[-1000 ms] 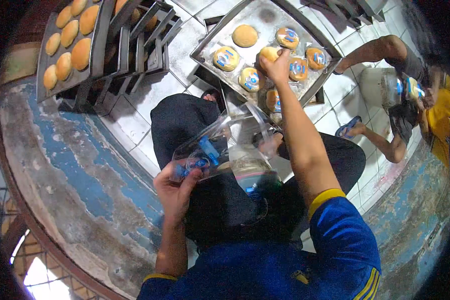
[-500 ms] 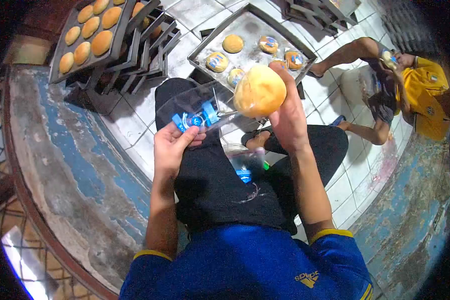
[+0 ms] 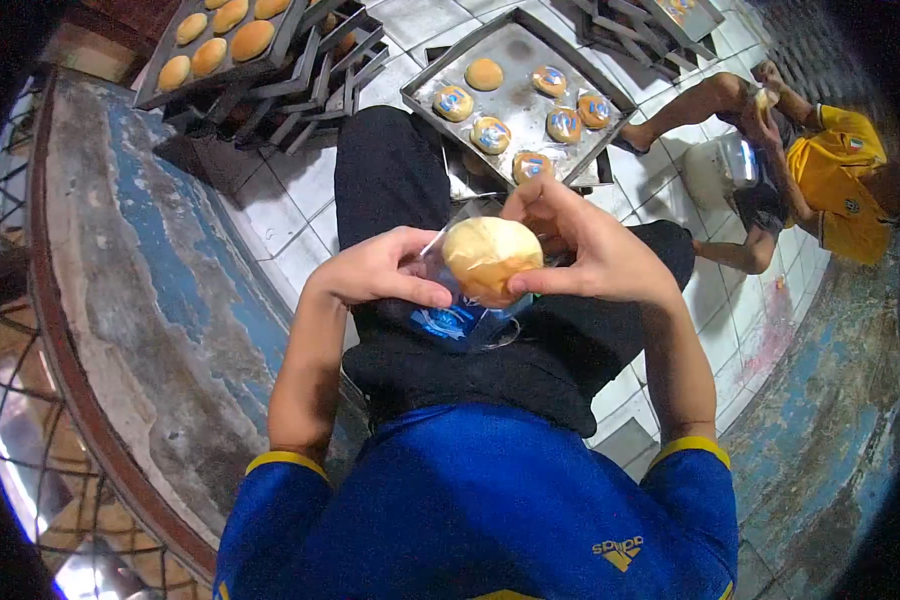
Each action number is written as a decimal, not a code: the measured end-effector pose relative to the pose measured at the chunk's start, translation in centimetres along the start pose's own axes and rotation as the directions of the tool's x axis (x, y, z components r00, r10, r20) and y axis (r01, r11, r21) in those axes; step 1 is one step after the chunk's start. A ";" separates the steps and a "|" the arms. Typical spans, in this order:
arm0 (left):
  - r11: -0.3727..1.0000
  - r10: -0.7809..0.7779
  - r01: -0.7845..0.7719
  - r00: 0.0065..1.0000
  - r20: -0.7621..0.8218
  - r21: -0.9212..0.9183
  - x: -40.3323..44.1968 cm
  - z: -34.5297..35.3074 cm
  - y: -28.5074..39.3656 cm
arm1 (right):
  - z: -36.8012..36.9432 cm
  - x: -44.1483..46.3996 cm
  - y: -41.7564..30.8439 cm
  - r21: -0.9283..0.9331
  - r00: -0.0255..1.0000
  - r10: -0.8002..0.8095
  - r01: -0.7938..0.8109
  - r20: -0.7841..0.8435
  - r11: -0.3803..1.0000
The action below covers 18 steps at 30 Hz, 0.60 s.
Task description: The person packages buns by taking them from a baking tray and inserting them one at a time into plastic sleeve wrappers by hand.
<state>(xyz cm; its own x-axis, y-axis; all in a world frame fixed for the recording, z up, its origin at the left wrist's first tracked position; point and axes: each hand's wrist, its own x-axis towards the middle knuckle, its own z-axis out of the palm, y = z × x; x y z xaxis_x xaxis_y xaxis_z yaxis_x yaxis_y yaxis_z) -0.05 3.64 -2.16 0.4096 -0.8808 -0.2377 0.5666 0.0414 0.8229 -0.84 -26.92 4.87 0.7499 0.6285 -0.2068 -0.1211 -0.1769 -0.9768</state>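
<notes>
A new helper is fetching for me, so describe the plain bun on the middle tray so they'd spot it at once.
Just beyond the person's black-clad knees is a square metal tray. Toward its upper-left side, as pictured, lies a round golden-brown bun. Neighbouring buns show blue print; this one alone shows none.

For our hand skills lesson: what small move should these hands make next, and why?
Probably ease the bun into the blue-printed clear bag with the right hand while the left hand steadies the bag: the right holds the bun, the left grips the bag, and both meet between the hands.
</notes>
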 end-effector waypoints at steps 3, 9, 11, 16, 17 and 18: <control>0.998 0.010 -0.008 1.000 -0.029 0.067 0.0 1.3 0.9 | 0.0 -0.5 -1.6 -0.496 0.947 -0.310 0.307 0.079 0.812; 0.997 0.011 -0.010 1.000 -0.013 0.073 0.6 3.1 0.6 | -0.3 -2.1 -5.0 -0.564 0.973 0.001 0.132 0.229 0.815; 0.997 0.010 -0.009 1.000 -0.016 0.070 1.0 3.5 0.3 | 0.6 -2.0 -4.4 -0.562 0.956 -0.060 0.218 0.286 0.798; 0.988 0.132 -0.123 0.987 -0.096 0.088 2.4 4.0 -0.4 | -0.1 -0.6 -3.9 -0.563 0.944 -0.081 0.258 0.321 0.785; 0.989 0.139 -0.128 0.974 -0.180 0.071 2.6 3.9 -0.8 | -0.7 -0.8 -4.4 -0.741 0.977 0.000 0.161 0.212 0.652; 0.989 0.142 -0.130 0.974 -0.176 0.074 2.8 4.2 -1.6 | -0.6 -0.8 -4.6 -0.744 0.978 -0.001 0.160 0.209 0.649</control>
<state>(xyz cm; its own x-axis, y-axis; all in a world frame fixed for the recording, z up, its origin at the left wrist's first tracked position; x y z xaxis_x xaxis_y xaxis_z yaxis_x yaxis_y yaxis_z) -2.80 -0.86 -2.00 0.6053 -0.7689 -0.2059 0.4538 0.1209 0.8828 -0.49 -27.13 9.54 0.5971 0.7734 -0.2130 0.5254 -0.5777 -0.6247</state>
